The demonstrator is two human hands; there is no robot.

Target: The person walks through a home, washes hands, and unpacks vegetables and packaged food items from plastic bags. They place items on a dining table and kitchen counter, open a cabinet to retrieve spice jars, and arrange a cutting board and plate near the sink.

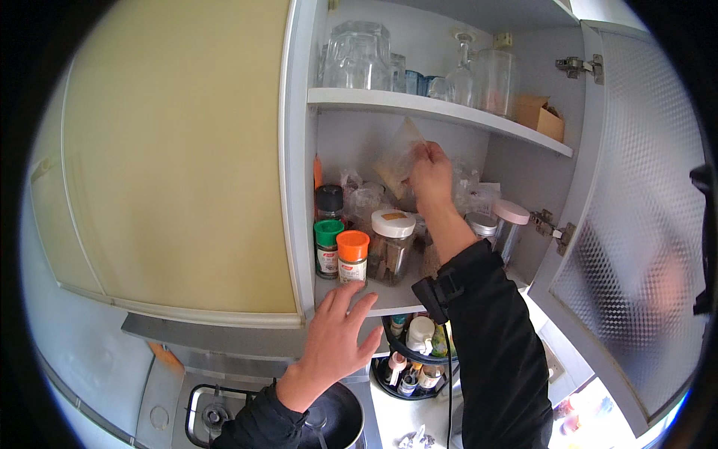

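Inside the open wall cabinet, my right hand point(432, 177) grips the edge of a clear plastic bag point(399, 160) with pale contents low in it. My left hand point(339, 337) is empty, fingers apart, just below and in front of the lower shelf. Nearest to it stands a spice jar with an orange lid point(353, 258), beside a green-lidded spice jar point(328, 250). A white-lidded clear jar point(392, 247) with dark contents stands to their right. Behind these are a black-capped jar point(329, 201) and crumpled plastic bags point(363, 196). My right forearm partly hides the shelf's right side.
Upside-down glassware point(358, 56) and a small cardboard box point(539, 117) occupy the upper shelf point(426, 105). A textured-glass door point(634, 224) stands open at right. Below are a gas hob point(215, 415), a dark pan point(342, 415) and a two-tier condiment rack point(412, 356). A pink-lidded jar point(510, 216) stands at the shelf's right.
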